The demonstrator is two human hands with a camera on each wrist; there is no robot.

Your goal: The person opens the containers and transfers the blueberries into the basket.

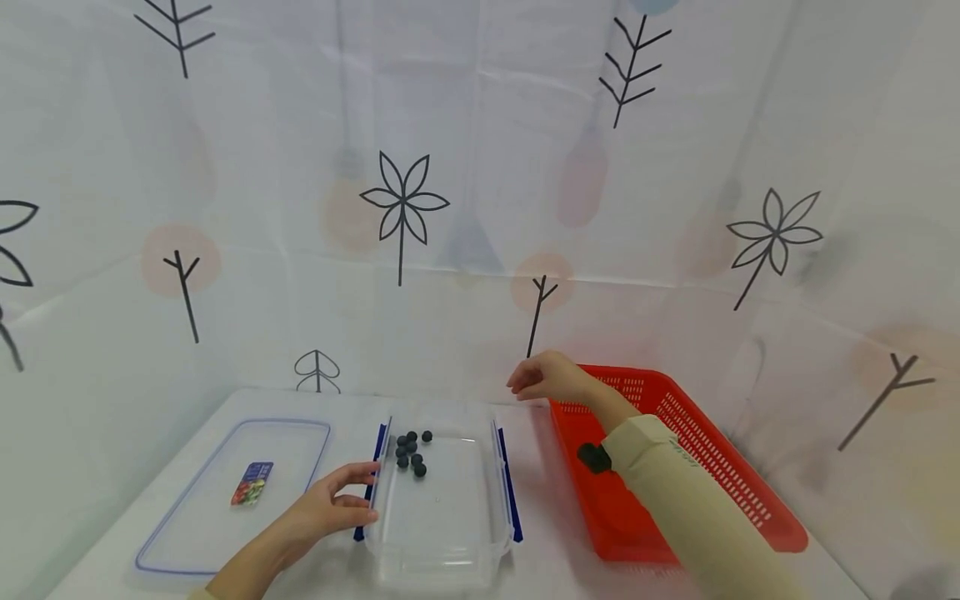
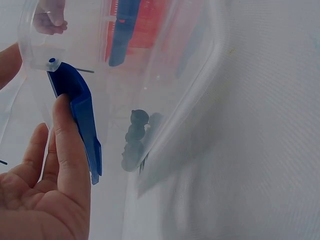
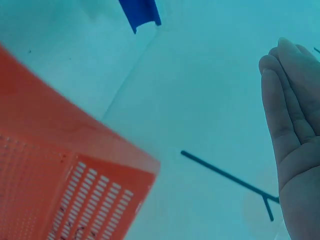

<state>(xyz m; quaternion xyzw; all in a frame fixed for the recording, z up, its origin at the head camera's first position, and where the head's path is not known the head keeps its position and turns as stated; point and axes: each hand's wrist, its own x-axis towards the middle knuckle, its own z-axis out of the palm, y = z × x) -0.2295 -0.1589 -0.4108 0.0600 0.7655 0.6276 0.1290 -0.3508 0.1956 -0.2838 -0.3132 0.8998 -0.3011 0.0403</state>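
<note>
My left hand (image 1: pixel 330 507) is at the left wall of a clear plastic container (image 1: pixel 442 500), fingers spread and mostly straight. In the left wrist view, a finger touches the container's hanging blue latch (image 2: pixel 85 115). Several dark blueberries (image 1: pixel 411 450) lie in the far left part of the container; some show through its wall (image 2: pixel 136 135) in the left wrist view. My right hand (image 1: pixel 555 379) hovers by the far left corner of a red basket (image 1: pixel 618 508), wrist bent. In the right wrist view its fingers (image 3: pixel 277 105) lie together and fairly straight, with nothing visible between them.
The clear lid (image 1: pixel 195 533) with a blue edge and a fruit label (image 1: pixel 252 483) lies flat at the left. A dark lump (image 1: pixel 594 457) shows beside the right cuff, over the basket. A printed white curtain (image 1: pixel 480 208) hangs behind the white table.
</note>
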